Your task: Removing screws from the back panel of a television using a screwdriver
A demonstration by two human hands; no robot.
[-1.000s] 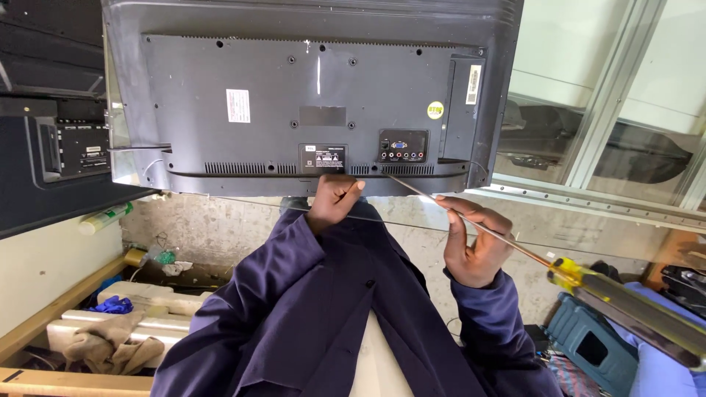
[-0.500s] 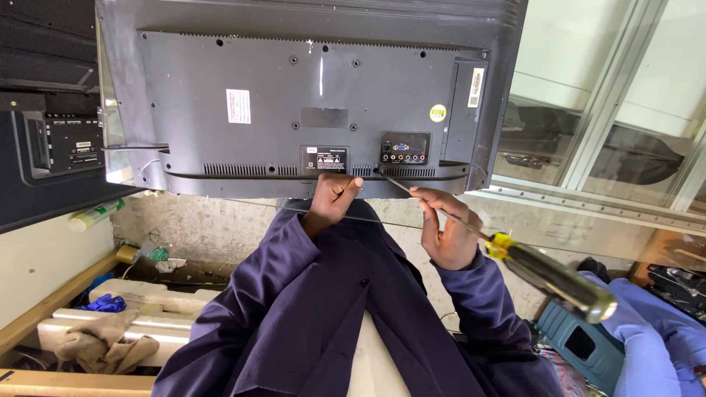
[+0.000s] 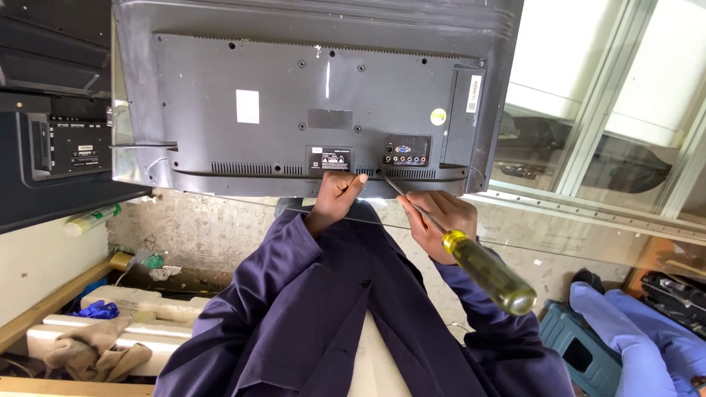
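A flat television point(image 3: 294, 95) stands with its dark grey back cover toward me. My left hand point(image 3: 334, 198) presses against the cover's lower edge, just below a small label. My right hand point(image 3: 440, 218) grips the metal shaft of a screwdriver point(image 3: 489, 273) with a clear yellow handle. The handle points back at me. The tip touches the cover's lower edge just under the port panel point(image 3: 407, 150). Both arms wear dark blue sleeves.
A second dark screen back point(image 3: 66, 147) stands at the left. Beige rags point(image 3: 95, 354) and white foam blocks lie at lower left. At lower right is a blue stool point(image 3: 581, 347) and another person's light blue legs point(image 3: 640, 342). Window frames point(image 3: 603, 147) fill the right.
My right hand has moved left and up with the screwdriver, bringing its tip from open air to the cover's lower edge. My left hand has stayed at the edge.
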